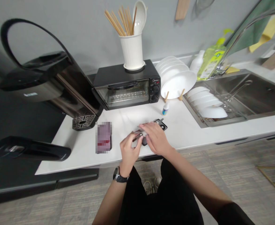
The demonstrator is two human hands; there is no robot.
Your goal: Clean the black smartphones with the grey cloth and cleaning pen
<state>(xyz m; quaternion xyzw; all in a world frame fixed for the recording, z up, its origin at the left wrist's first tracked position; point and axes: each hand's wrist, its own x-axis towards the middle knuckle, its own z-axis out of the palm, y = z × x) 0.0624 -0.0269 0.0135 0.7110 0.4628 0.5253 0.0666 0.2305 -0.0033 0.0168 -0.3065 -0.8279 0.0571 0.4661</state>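
My left hand (130,148), with a watch on its wrist, pinches a small dark and silvery metal piece (139,136) above the white counter (125,118). My right hand (156,137) is bent over the same piece from the right, its fingers together and touching it near my left fingertips. What lies under my right palm is hidden. Just beyond my right hand, a black case (163,125) with a grey part on it lies on the counter. A small white bottle with a blue label (165,109) stands behind the case.
A blurred-out phone-like object (104,137) lies at the left. Behind are a toaster oven (128,89), a white utensil holder (132,51) and a rack of plates (178,82). A black dispenser (67,84) stands left. The sink (256,93), holding bowls (207,103), is at the right.
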